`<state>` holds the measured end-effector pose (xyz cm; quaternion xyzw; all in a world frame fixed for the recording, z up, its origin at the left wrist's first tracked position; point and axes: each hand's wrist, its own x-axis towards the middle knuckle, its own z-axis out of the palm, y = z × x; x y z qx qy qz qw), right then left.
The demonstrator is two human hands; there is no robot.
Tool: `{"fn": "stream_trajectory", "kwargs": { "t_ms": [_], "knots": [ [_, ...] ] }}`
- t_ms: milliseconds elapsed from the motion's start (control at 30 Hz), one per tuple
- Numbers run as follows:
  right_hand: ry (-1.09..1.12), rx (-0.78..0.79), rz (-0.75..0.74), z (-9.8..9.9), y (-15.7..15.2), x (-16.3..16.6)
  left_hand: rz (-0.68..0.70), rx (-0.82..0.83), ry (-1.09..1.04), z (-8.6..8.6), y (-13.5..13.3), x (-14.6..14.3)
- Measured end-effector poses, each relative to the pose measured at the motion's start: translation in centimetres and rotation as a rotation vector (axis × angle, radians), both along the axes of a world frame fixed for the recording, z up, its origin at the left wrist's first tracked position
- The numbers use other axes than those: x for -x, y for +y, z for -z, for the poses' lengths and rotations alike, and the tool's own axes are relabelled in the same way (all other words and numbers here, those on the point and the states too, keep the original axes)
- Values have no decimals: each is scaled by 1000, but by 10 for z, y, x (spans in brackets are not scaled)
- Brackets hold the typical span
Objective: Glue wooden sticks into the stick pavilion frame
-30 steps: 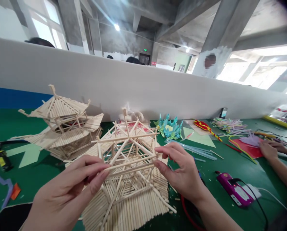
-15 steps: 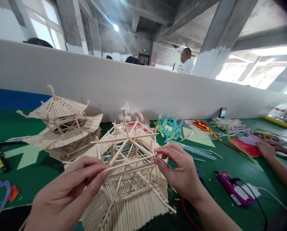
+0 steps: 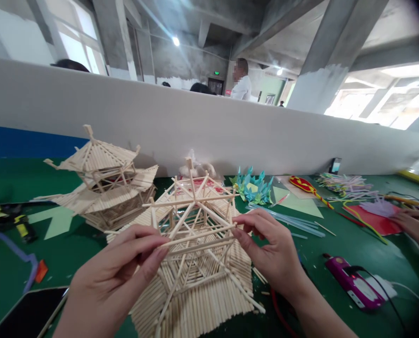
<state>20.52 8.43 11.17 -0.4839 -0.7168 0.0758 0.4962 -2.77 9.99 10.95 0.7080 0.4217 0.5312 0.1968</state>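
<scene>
Wooden stick [image 3: 198, 233]: you hold it level between both hands, across the open frame of the stick roof model [image 3: 195, 263] at desk centre. Your left hand [image 3: 114, 277] pinches its left end between thumb and fingertips; your right hand [image 3: 270, 251] pinches the right end likewise. A finished stick pagoda [image 3: 103, 188] stands behind left. A purple glue gun [image 3: 350, 281] lies on the green desk [image 3: 336, 234] to the right.

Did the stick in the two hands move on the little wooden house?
No. The stick sits on the same spot of the stick model, pinched by the left hand and right hand; only the camera shifted.
</scene>
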Motion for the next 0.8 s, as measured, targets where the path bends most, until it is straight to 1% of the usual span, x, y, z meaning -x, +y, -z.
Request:
{"fn": "stream_trajectory", "kwargs": {
  "t_ms": [100, 233, 267, 333, 400, 433, 500, 600, 700, 800],
  "knots": [
    [-16, 16, 11, 0, -1, 0, 129, 53, 74, -3, 0, 2],
    [-48, 27, 15, 0, -2, -2, 152, 97, 46, -6, 0, 4],
    [-67, -4, 30, -1, -2, -2, 160, 103, 33, -6, -1, 4],
    [-156, -124, 73, -3, -3, 1, 182, 117, 16, -6, -2, 4],
    [-308, -248, 106, -8, -3, 6, 199, 119, 12, -6, -2, 4],
    [-383, -280, 113, -11, -3, 9, 201, 117, 13, -6, -1, 3],
    [-478, -307, 123, -16, -1, 15, 193, 115, 21, -6, 1, 3],
    [-495, -326, 111, -20, 3, 20, 187, 127, 38, -7, 4, 4],
    [-423, -336, 63, -20, 2, 17, 99, 97, 60, -8, -2, 6],
    [-280, -356, -3, -19, -11, 15, -81, -66, 13, -2, -25, 7]
  ]
}}
